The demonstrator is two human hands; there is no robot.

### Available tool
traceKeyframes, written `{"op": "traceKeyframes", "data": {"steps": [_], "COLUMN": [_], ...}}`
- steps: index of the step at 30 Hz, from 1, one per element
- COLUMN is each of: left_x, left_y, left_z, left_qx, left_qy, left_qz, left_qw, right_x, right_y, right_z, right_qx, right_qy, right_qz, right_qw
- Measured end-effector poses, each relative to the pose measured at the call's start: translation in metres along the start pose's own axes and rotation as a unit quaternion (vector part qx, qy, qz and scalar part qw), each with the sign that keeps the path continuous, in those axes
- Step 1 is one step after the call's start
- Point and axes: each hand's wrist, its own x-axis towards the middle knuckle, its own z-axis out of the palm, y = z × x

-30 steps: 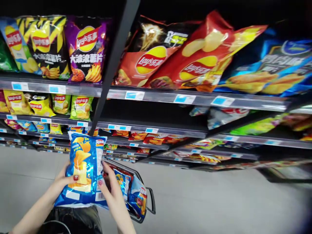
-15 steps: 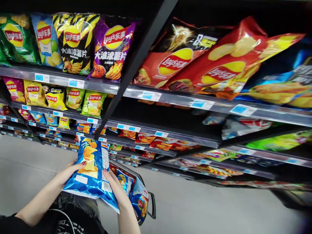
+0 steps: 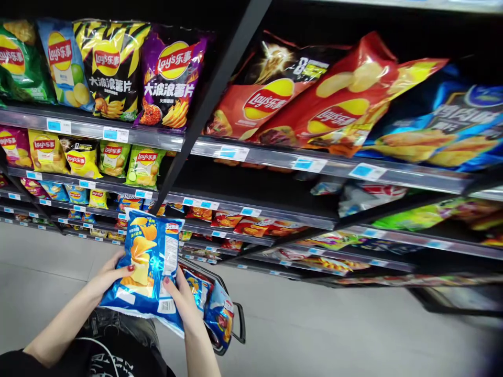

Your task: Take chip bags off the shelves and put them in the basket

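I hold a blue chip bag (image 3: 147, 267) with yellow chips printed on it, in front of me at lower left. My left hand (image 3: 108, 275) grips its left edge, thumb on the front. Its right edge is gripped by my right hand (image 3: 181, 296), thumb on the barcode panel. Just beyond the bag, a black shopping basket (image 3: 236, 327) holds more blue chip bags (image 3: 218, 314).
Black store shelves (image 3: 255, 157) with blue price tags fill the view, stocked with Lay's bags: purple (image 3: 171, 78), black-and-yellow (image 3: 110, 63), red (image 3: 334, 104), blue (image 3: 444, 125). Smaller bags line the lower shelves. Grey floor (image 3: 334, 335) lies at the right and below.
The view shifted slightly left and down from half a second ago. The blue bag tilted more upright in my hands, which keep the same grip.
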Motion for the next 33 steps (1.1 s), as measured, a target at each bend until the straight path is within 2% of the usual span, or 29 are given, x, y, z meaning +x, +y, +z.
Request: {"op": "traceKeyframes", "data": {"steps": [4,6,7,9,11,12,14,16,18,20,22,25,27,30,33], "left_x": [0.002,0.004,0.004,0.004,0.001,0.0,-0.002,-0.002,0.001,0.006,0.012,0.02,0.025,0.038,0.063], "left_y": [0.004,0.007,0.008,0.01,0.009,0.006,-0.004,-0.014,-0.021,-0.021,-0.018,-0.021,-0.032,-0.058,-0.088], "left_z": [-0.008,-0.012,-0.013,-0.013,-0.008,-0.005,-0.001,0.0,-0.005,-0.011,-0.016,-0.012,-0.003,0.014,0.032], "left_qx": [0.021,0.053,0.08,0.155,0.223,0.237,0.213,0.154,0.099,0.057,0.026,0.022,0.041,0.082,0.155], "left_qy": [-0.079,-0.091,-0.077,-0.014,0.032,0.03,0.002,-0.003,0.043,0.096,0.133,0.134,0.118,0.086,0.005], "left_qz": [0.056,0.085,0.112,0.192,0.254,0.263,0.245,0.2,0.149,0.111,0.095,0.06,0.02,-0.056,-0.104], "left_qw": [0.995,0.991,0.987,0.969,0.941,0.935,0.946,0.968,0.983,0.988,0.986,0.989,0.992,0.991,0.982], "right_x": [-0.001,-0.001,-0.001,-0.001,-0.004,-0.006,-0.012,-0.023,-0.035,-0.046,-0.053,-0.052,-0.047,-0.04,-0.036], "right_y": [0.012,0.013,0.012,0.009,0.008,0.009,0.012,0.015,0.015,0.014,0.013,0.016,0.021,0.037,0.063], "right_z": [-0.005,-0.004,-0.001,0.008,0.022,0.03,0.045,0.059,0.067,0.069,0.065,0.053,0.043,0.023,-0.011], "right_qx": [0.02,-0.005,-0.033,-0.104,-0.196,-0.248,-0.354,-0.447,-0.496,-0.496,-0.464,-0.452,-0.463,-0.444,-0.375], "right_qy": [-0.018,-0.008,0.011,0.083,0.17,0.203,0.226,0.194,0.135,0.082,0.078,0.172,0.217,0.231,0.275], "right_qz": [-0.028,-0.057,-0.069,-0.087,-0.104,-0.117,-0.159,-0.224,-0.297,-0.355,-0.377,-0.32,-0.243,-0.134,-0.067], "right_qw": [0.999,0.998,0.997,0.987,0.96,0.94,0.894,0.844,0.805,0.788,0.798,0.814,0.824,0.855,0.883]}}
